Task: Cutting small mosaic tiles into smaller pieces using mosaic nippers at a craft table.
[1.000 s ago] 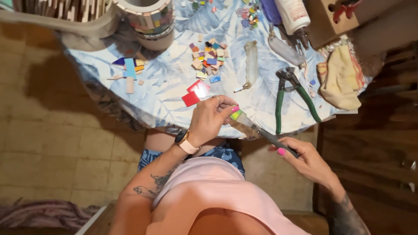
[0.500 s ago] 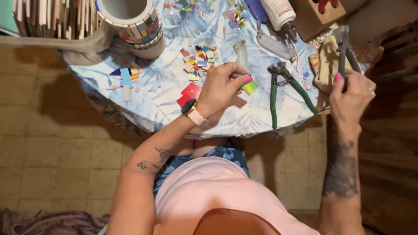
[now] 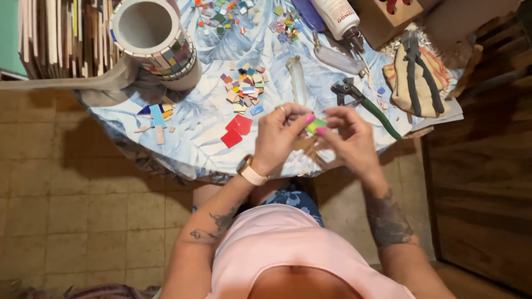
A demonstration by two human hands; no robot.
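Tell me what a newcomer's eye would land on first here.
First, the two hands meeting mid-frame: left hand and right hand pinch a small green tile between them. Beyond them a pile of coloured mosaic pieces lies on the blue leaf-print tablecloth, with a tile-covered cylinder at upper left.

green tile (image 3: 315, 125) between both hands

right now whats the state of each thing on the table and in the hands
left hand: pinching the green tile
right hand: pinching the same tile
green tile: held above the table edge
red tiles: flat on the cloth
green-handled nippers: lying down, untouched
black pliers: lying on a rag
white pot: upright, tiles around its side
glue bottle: lying on its side
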